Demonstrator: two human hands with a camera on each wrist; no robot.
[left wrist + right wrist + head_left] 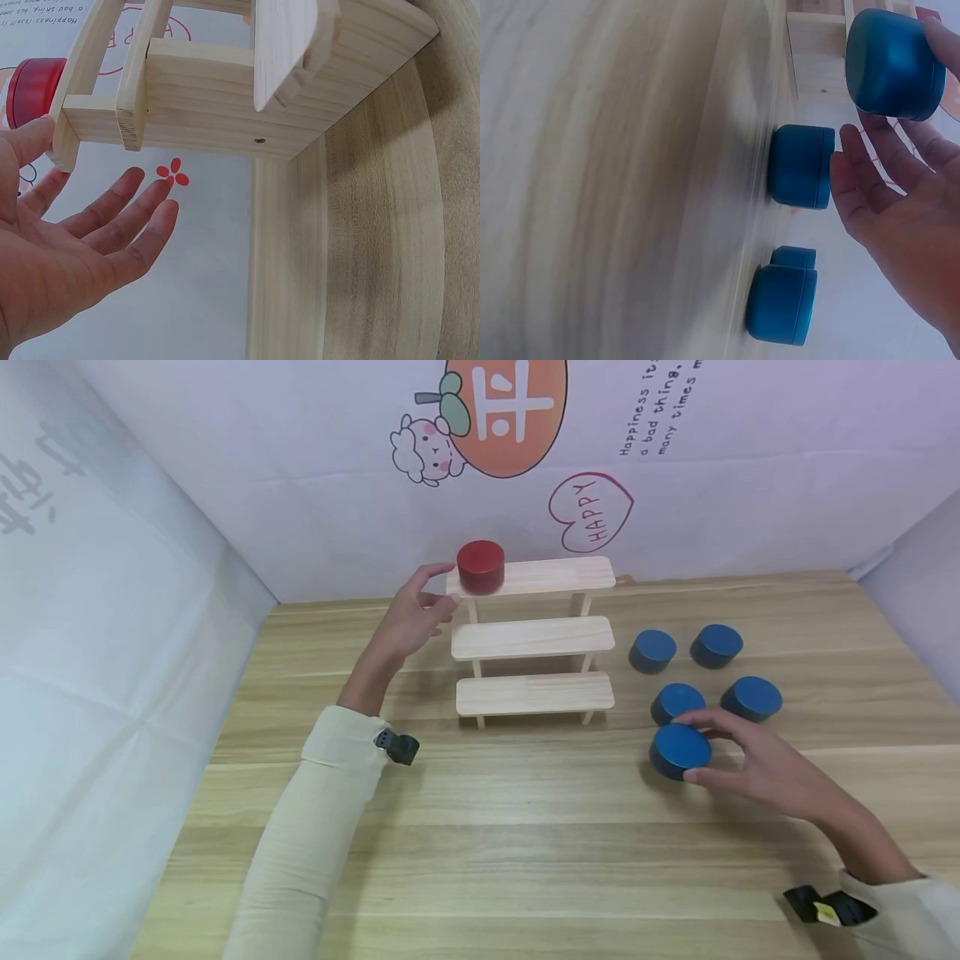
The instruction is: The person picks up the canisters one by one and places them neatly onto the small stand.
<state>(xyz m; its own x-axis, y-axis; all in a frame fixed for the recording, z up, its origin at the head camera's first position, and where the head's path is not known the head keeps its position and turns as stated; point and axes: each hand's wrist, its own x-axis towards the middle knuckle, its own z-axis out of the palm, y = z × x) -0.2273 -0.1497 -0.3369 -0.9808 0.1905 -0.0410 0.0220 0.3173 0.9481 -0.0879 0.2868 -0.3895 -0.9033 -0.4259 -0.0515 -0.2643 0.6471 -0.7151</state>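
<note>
A red round tin [481, 566] sits on the left end of the top step of a three-tier wooden shelf [534, 693]. My left hand [412, 617] is beside that end, its fingers spread; in the left wrist view the thumb lies by the shelf's edge, close below the red tin [35, 91]. With thumb and fingers, my right hand [772, 768] pinches a blue round tin [680, 753] at its sides. That tin [894, 64] is off the table in the right wrist view. Whether the left thumb touches the shelf I cannot tell.
Several more blue tins stand on the wooden table [525, 852] right of the shelf, among them a near one [752, 698] and a far one [717, 645]. A white printed cloth [322, 485] hangs behind the table and at both sides.
</note>
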